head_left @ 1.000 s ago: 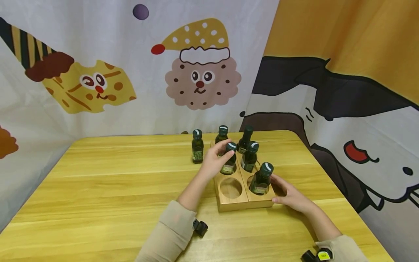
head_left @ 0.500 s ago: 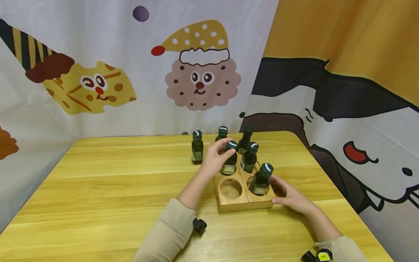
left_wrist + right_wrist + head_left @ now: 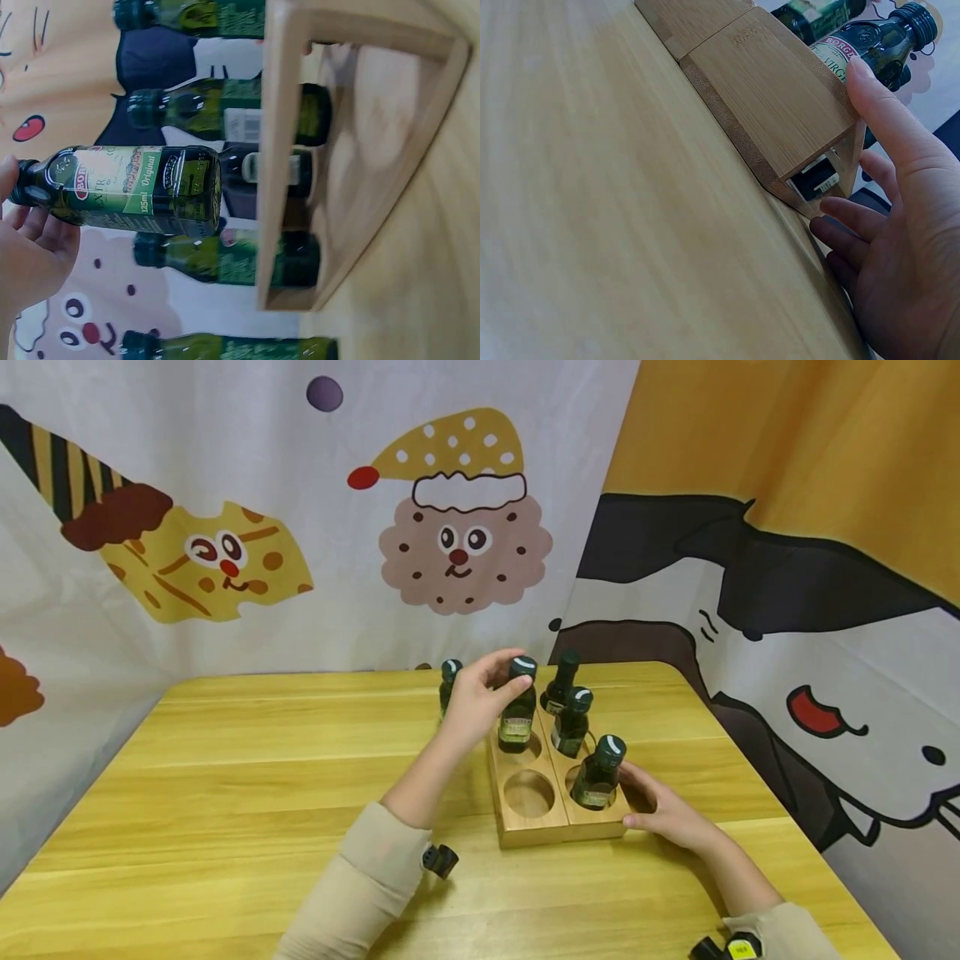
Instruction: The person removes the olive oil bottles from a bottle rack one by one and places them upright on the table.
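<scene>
Up and a little to the left since the earlier picture, one green bottle (image 3: 517, 714) is rising with the left hand (image 3: 472, 700), which is pinching it by the top, while the right hand (image 3: 671, 814) is resting, thumb and fingers apart, at the near right corner of the wooden rack (image 3: 536, 837). It is hanging almost straight up and down, its bottom clear of the rack's left row, nearer the left hand. From the head, that hand is hiding the far left bottle (image 3: 229, 259) and partly covering the outside bottle (image 3: 447, 685).
</scene>
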`<state>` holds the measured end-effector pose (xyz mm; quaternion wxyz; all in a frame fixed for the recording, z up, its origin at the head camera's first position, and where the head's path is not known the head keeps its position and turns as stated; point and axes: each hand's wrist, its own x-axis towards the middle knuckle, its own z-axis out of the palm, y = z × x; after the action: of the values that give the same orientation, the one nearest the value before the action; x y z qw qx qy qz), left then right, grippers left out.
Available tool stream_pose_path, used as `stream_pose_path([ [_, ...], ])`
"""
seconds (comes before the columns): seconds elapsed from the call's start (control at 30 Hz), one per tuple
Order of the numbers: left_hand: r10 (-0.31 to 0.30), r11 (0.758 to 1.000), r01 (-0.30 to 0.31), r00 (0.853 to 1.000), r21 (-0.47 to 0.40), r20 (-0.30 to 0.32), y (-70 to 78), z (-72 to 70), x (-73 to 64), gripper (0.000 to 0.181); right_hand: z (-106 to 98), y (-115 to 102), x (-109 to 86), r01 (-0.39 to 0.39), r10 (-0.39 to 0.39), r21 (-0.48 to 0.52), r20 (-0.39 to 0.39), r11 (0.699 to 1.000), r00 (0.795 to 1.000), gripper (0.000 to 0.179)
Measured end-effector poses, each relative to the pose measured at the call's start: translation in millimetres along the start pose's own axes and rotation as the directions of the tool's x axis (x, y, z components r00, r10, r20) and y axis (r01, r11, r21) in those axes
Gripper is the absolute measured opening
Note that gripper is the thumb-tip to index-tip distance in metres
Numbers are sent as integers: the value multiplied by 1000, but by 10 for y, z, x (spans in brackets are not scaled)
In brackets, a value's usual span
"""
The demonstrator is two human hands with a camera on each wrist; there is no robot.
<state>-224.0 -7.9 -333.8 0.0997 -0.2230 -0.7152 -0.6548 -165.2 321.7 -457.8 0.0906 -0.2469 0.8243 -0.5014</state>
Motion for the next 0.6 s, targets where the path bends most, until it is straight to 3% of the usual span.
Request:
stream_pose_path([
  [0.37,45,999,-44,997,24,-60,223,-339,21,35,-2,-4,-4,-14,14,4,3,1000,1000,84],
  [0.6,54,997,-50,995,60,-80,245,-566,-13,34,2,5,-10,-26,26,5,2,1000,1000,83],
])
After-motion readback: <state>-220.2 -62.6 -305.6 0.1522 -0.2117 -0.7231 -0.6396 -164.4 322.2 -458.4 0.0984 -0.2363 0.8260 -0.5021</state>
